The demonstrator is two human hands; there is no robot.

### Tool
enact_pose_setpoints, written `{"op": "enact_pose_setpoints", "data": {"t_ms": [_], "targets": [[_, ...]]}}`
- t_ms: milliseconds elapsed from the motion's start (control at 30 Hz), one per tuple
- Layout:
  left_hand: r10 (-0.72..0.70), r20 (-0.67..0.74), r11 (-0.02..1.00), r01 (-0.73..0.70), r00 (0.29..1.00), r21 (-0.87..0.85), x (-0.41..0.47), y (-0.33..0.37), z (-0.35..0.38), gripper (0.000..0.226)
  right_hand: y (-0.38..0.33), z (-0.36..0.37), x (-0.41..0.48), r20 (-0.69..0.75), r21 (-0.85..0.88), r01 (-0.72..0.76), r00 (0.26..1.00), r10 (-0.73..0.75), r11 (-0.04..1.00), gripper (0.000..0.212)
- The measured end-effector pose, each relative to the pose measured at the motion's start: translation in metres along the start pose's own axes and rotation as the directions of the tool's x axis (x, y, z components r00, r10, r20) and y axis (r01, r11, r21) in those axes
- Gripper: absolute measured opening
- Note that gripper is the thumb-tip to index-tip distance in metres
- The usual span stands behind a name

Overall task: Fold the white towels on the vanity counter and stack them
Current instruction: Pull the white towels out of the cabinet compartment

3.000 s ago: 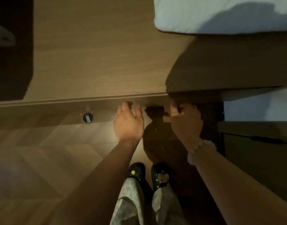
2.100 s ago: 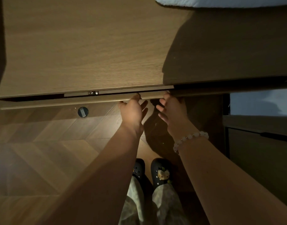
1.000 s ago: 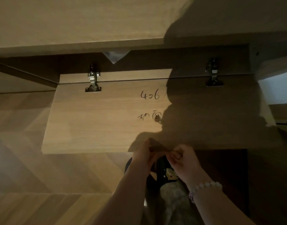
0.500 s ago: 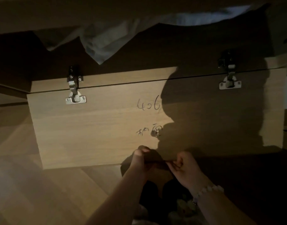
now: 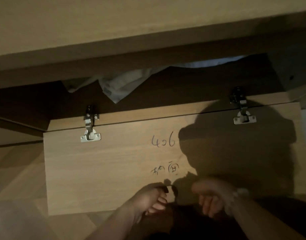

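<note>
Wood-grain door (image 5: 105,170) hangs open beneath the table (image 5: 79,23), white towels (image 5: 121,85) crumpled inside. The left hand (image 5: 146,199) grips its edge; the right hand (image 5: 212,198) blurs, grip unclear. Best opened fully before drawing towels out two-handed.

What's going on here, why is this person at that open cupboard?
A person has both hands, left hand and right hand, at the front edge of a drop-down wooden door that stands open under the counter. White cloth, probably the towels, lies bunched inside. No folding is under way; blur hides their grip.
</note>
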State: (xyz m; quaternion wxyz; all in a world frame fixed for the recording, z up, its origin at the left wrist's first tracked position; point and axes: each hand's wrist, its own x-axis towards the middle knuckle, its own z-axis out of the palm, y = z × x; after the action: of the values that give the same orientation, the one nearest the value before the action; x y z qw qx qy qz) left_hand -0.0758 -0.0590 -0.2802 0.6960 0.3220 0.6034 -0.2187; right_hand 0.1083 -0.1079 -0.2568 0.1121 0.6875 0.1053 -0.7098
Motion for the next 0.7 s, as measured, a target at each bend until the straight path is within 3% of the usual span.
{"op": "enact_pose_setpoints", "data": {"t_ms": [67, 133, 200, 267, 300, 400, 467, 533, 633, 700], "targets": [[0.094, 0.023, 0.994, -0.095, 0.995, 0.056, -0.017, 0.026, -0.017, 0.018, -0.036, -0.009, -0.022, -0.153, -0.151, 0.137, 0.975, -0.16, 0.979, 0.035], [0.29, -0.052, 0.956, -0.287, 0.956, 0.053, -0.027, 0.059, -0.039, 0.012, -0.077, -0.013, -0.04, -0.387, -0.299, 0.234, 0.856, -0.342, 0.925, 0.032], [0.476, -0.257, 0.877, -0.477, 0.841, 0.061, -0.028, 0.092, -0.062, 0.015, -0.112, -0.018, -0.054, -0.583, -0.441, 0.278, 0.634, -0.508, 0.853, 0.026], [0.575, -0.458, 0.806, -0.567, 0.678, 0.172, -0.028, 0.116, -0.084, 0.017, -0.132, -0.023, -0.063, -0.634, -0.537, 0.327, 0.452, -0.628, 0.778, 0.023], [0.604, -0.507, 0.784, -0.574, 0.615, 0.237, -0.03, 0.125, -0.091, 0.015, -0.139, -0.026, -0.065, -0.63, -0.57, 0.346, 0.399, -0.667, 0.745, 0.025], [0.662, -0.591, 0.737, -0.542, 0.461, 0.403, -0.033, 0.135, -0.104, 0.022, -0.148, -0.036, -0.067, -0.629, -0.637, 0.331, 0.3, -0.718, 0.696, 0.029], [0.648, -0.645, 0.737, -0.545, 0.405, 0.399, -0.035, 0.134, -0.106, 0.023, -0.15, -0.043, -0.067, -0.633, -0.678, 0.272, 0.257, -0.73, 0.683, 0.034], [0.619, -0.698, 0.74, -0.564, 0.359, 0.366, -0.034, 0.132, -0.106, 0.01, -0.147, -0.049, -0.068, -0.661, -0.678, 0.247, 0.207, -0.721, 0.692, 0.036], [0.623, -0.729, 0.737, -0.524, 0.284, 0.426, -0.028, 0.134, -0.104, 0.013, -0.129, -0.055, -0.061, -0.728, -0.609, 0.324, 0.132, -0.672, 0.724, 0.034], [0.657, -0.722, 0.726, -0.436, 0.215, 0.532, -0.024, 0.145, -0.107, 0.024, -0.117, -0.054, -0.052, -0.738, -0.583, 0.383, 0.119, -0.664, 0.716, 0.034]]}}
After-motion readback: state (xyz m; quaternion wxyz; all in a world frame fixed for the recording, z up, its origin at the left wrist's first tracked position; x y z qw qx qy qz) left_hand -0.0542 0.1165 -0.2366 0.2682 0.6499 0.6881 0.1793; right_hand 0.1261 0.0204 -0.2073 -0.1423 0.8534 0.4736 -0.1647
